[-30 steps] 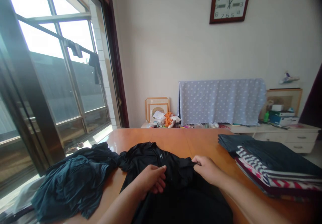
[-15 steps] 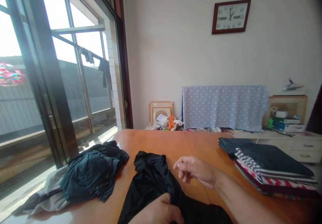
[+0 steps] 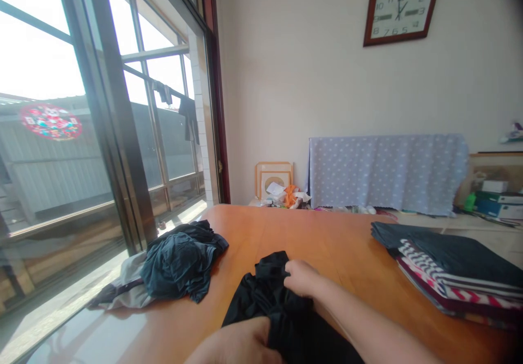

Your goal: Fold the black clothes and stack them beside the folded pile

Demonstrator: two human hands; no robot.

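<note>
On the wooden table (image 3: 327, 238), your right hand (image 3: 301, 279) pinches the black cloth (image 3: 249, 297), probably to control its far end; whether your left hand (image 3: 241, 343) grips, I can't tell.

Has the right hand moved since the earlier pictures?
Yes. The right hand has shifted left, farther from the stack of folded clothes on the table, which serves as the fixed reference.
</note>
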